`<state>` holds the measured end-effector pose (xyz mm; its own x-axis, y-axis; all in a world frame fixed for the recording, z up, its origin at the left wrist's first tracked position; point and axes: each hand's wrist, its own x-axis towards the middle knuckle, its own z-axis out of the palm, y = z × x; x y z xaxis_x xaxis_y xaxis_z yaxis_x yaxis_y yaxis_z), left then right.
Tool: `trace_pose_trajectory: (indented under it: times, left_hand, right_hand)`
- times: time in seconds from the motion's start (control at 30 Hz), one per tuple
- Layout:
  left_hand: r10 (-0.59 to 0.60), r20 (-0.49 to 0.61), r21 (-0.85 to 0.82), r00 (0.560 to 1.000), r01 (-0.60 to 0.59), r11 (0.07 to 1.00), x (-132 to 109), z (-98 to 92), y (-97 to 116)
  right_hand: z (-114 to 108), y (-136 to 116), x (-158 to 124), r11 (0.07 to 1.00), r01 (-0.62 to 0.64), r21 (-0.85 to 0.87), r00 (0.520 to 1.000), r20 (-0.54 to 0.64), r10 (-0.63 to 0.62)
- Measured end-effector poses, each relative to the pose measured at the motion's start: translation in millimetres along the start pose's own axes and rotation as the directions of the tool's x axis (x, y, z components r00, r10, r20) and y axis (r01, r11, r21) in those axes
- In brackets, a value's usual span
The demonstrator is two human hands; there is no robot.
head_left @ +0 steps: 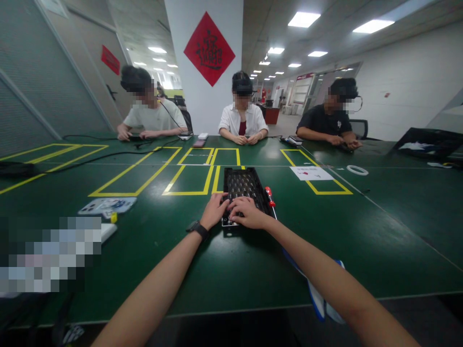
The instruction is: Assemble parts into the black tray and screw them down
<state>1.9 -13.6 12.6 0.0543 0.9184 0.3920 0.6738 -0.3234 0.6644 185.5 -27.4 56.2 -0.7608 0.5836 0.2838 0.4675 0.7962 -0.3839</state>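
Note:
A long black case [257,187] with rows of small shiny pieces inside lies lengthwise in front of me. My left hand [214,212] grips its near left edge, fingers bent over the rim. Over the case's near end, my right hand [249,213] has its fingers curled and pinched down inside. Whatever is between those fingertips is too small and covered to make out. Just right of the case lies a screwdriver [269,196] with a red handle, its shaft pointing toward me.
The green table [173,284] carries yellow tape outlines. Left are a phone case [108,206] and a blurred pale object [54,258]. Right are a printed sheet [311,173] and a white ring [357,170]. A blue-and-white item [318,294] lies under my right forearm. Several people sit opposite.

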Motion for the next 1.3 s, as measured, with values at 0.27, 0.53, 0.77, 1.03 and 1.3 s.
trace_pose_trajectory:
  times: [0.27, 0.53, 0.77, 1.03, 1.3]
  left_hand:
    - [0.006, 0.002, -0.002, 1.000, -0.006, 1.000, -1.2, -0.8, 1.8]
    - [-0.007, 0.004, -0.002, 1.000, 0.007, 1.000, -1.0, -1.8, 1.7]
    - [-0.008, 0.008, -0.012, 1.000, 0.008, 1.000, 0.2, 0.1, 0.5]
    - [-0.030, 0.037, -0.081, 0.999, 0.033, 0.996, 3.6, -2.1, -4.2]
    - [-0.036, 0.057, -0.073, 0.998, 0.040, 0.997, 2.7, -3.5, -4.2]
  right_hand:
    - [-4.1, -3.7, -0.5, 0.998, -0.029, 0.051, 0.999, -0.037, 0.031]
    - [-3.0, -1.9, -1.2, 0.999, -0.019, 0.045, 0.999, -0.045, 0.021]
    - [-2.0, -2.1, -0.4, 0.998, -0.023, 0.058, 0.998, -0.057, 0.026]
    - [-32.8, 1.7, 4.6, 0.953, -0.301, -0.029, 0.881, -0.390, 0.266]
    - [-74.2, 71.4, -22.0, 0.481, -0.876, -0.019, 0.481, -0.077, 0.873]
